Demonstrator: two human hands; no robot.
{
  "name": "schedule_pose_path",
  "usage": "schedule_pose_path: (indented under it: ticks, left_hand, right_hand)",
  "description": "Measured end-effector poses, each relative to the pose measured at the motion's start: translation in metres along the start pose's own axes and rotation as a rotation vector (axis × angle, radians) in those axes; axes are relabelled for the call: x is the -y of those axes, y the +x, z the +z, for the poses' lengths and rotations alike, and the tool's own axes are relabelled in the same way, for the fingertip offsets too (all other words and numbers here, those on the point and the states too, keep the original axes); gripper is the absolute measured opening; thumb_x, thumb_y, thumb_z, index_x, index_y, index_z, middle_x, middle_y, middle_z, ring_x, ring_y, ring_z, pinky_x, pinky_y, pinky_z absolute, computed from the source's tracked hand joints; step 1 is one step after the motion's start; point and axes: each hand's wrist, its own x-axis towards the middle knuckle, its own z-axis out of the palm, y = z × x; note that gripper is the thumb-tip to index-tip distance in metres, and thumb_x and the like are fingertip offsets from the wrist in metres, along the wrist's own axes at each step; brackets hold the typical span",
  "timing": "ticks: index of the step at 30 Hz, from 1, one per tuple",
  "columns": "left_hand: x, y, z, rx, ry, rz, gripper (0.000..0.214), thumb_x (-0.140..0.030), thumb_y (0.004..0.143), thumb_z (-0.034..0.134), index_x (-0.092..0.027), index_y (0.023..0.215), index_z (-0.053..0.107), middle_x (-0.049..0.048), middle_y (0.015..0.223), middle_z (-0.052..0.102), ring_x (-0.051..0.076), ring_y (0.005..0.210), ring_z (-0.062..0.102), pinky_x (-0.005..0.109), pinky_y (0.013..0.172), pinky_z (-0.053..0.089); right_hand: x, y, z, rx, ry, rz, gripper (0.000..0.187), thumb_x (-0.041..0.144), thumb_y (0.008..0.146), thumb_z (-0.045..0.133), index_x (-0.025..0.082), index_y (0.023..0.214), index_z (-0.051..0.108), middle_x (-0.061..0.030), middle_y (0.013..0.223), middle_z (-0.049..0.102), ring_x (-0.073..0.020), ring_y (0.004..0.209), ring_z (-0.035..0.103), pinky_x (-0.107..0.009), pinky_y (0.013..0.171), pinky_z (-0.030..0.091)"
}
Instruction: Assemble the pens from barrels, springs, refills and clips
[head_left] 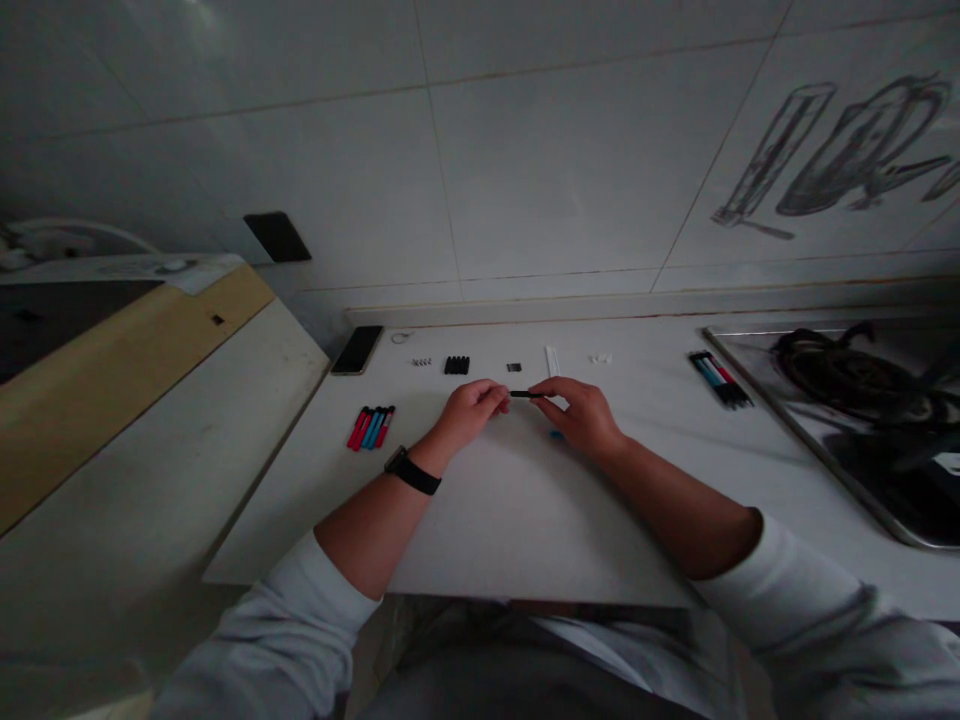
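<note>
My left hand [474, 412] and my right hand [581, 412] meet over the middle of the white counter, fingers pinched. Between them they hold a slim black pen part [525, 394] level, one end in each hand; its ends are hidden by the fingers. A small blue piece [556, 435] shows just under my right hand. Beyond the hands lie a row of black pieces [457, 366], small springs [421, 362], a few tiny dark pieces [514, 367], thin white sticks [553, 361] and small whitish pieces [600, 358]. Left of my left hand are several red and blue pen barrels [370, 428].
At the right, several pens [720, 380] lie beside the metal rim of a gas stove [817, 445]. A phone [358, 350] and a small ring-like item [403, 338] sit at the back left. A tiled wall [555, 190] borders the counter [480, 530] behind.
</note>
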Motion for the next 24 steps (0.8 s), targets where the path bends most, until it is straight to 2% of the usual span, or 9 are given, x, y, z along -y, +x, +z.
schedule_pose_path:
  ticks: [7,13,16,19,22,24]
  left_hand:
    - [-0.009,-0.003,-0.001,-0.054,0.066,0.083,0.016,-0.033,0.087,0.070,-0.018,0.091,0.071,0.0035,0.087,0.073,0.016,0.081,0.065,0.029,0.079,0.051]
    - [-0.012,-0.004,0.000,-0.107,0.102,0.148,0.014,-0.031,0.086,0.073,-0.019,0.093,0.072,0.0031,0.087,0.073,0.016,0.081,0.067,0.031,0.080,0.053]
    - [-0.013,-0.005,0.000,-0.121,0.146,0.164,0.012,-0.030,0.087,0.073,-0.019,0.092,0.073,0.0033,0.088,0.074,0.017,0.081,0.067,0.032,0.081,0.055]
    - [-0.014,-0.005,0.000,-0.135,0.169,0.168,0.009,-0.027,0.087,0.073,-0.019,0.092,0.073,0.0030,0.087,0.074,0.017,0.081,0.067,0.031,0.081,0.055]
    - [-0.014,-0.005,0.000,-0.128,0.180,0.167,0.008,-0.026,0.088,0.072,-0.019,0.092,0.073,0.0027,0.087,0.074,0.016,0.080,0.067,0.031,0.080,0.055]
    - [-0.013,-0.005,0.000,-0.125,0.188,0.171,0.009,-0.027,0.088,0.072,-0.019,0.092,0.073,0.0028,0.088,0.074,0.016,0.081,0.067,0.031,0.081,0.055]
  right_hand:
    - [0.000,0.001,0.001,0.002,-0.008,0.025,0.017,0.033,0.097,0.064,0.025,0.105,0.077,-0.0044,0.096,0.079,-0.0199,0.086,0.074,-0.032,0.082,0.056]
    - [0.004,0.004,-0.005,0.123,-0.063,0.122,0.024,0.039,0.100,0.058,0.023,0.091,0.074,-0.0044,0.084,0.076,-0.0190,0.076,0.070,-0.029,0.072,0.051]
    - [0.001,0.003,-0.003,0.140,-0.022,0.132,0.020,0.041,0.097,0.063,0.023,0.101,0.071,-0.0048,0.088,0.076,-0.0193,0.080,0.071,-0.030,0.074,0.052]
    - [-0.001,0.001,0.000,0.103,0.041,0.119,0.027,0.036,0.092,0.069,0.024,0.116,0.066,-0.0058,0.099,0.076,-0.0195,0.087,0.072,-0.031,0.080,0.055]
    - [0.000,0.001,0.000,0.123,0.031,0.097,0.015,0.032,0.097,0.060,0.023,0.106,0.068,-0.0057,0.096,0.075,-0.0189,0.085,0.071,-0.030,0.079,0.054]
    - [0.001,0.002,0.000,0.160,0.007,0.102,0.017,0.034,0.099,0.058,0.023,0.103,0.069,-0.0056,0.092,0.075,-0.0190,0.083,0.070,-0.030,0.076,0.053]
